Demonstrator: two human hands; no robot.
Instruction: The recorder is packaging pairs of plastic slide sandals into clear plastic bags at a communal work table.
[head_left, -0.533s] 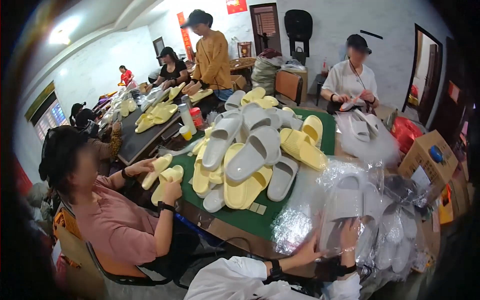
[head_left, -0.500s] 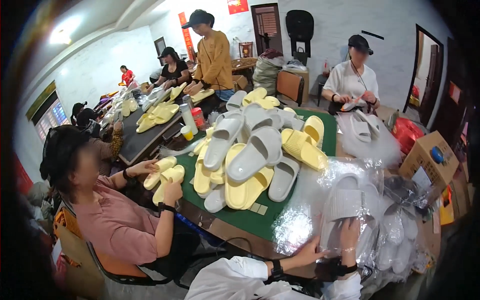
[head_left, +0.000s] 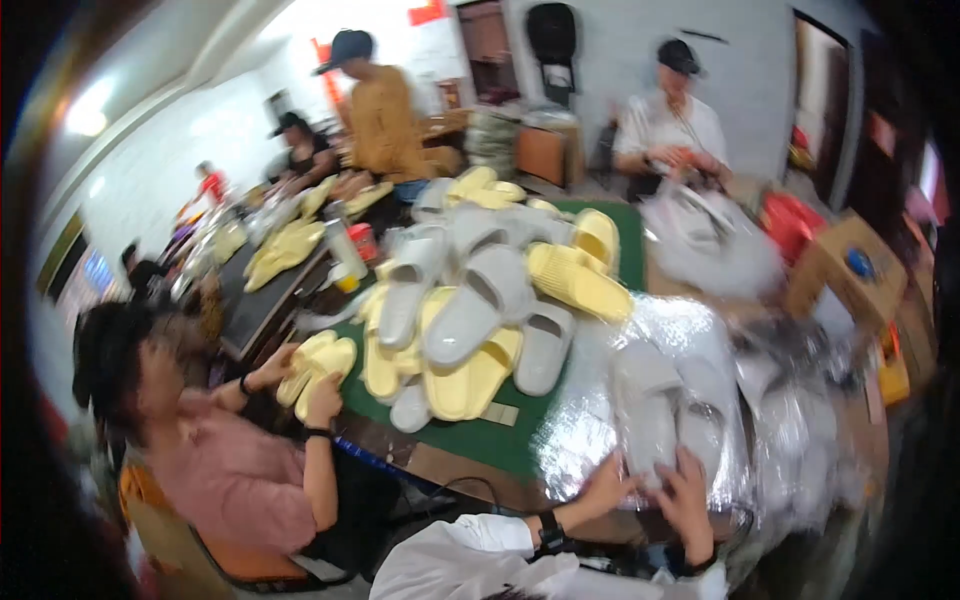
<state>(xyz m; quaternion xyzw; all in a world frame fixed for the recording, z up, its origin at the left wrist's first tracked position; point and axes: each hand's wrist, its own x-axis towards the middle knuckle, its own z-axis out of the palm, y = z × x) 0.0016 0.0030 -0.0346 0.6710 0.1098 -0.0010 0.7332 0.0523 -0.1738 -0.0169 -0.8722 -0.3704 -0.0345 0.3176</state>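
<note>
A pair of grey slippers [head_left: 665,400] lies in a clear plastic bag [head_left: 600,350] at the near edge of the green-topped table [head_left: 500,450]. My left hand [head_left: 606,486] grips the bag's near edge below the left slipper. My right hand [head_left: 690,492] holds the bag below the right slipper, fingers pressed on the plastic. The hands are close together. White sleeves and a dark wrist band show at the bottom. The picture is motion-blurred.
A heap of loose grey and yellow slippers [head_left: 480,310] fills the table's middle. More bagged slippers [head_left: 800,440] lie to the right, beside a cardboard box [head_left: 850,270]. A person in pink [head_left: 230,470] at left holds yellow slippers [head_left: 318,365]. Other people work at the back.
My hands stay on the bagged grey slippers, almost where they were. The view has shifted a little and gone blurry. The person in pink has lowered the yellow slippers slightly.
</note>
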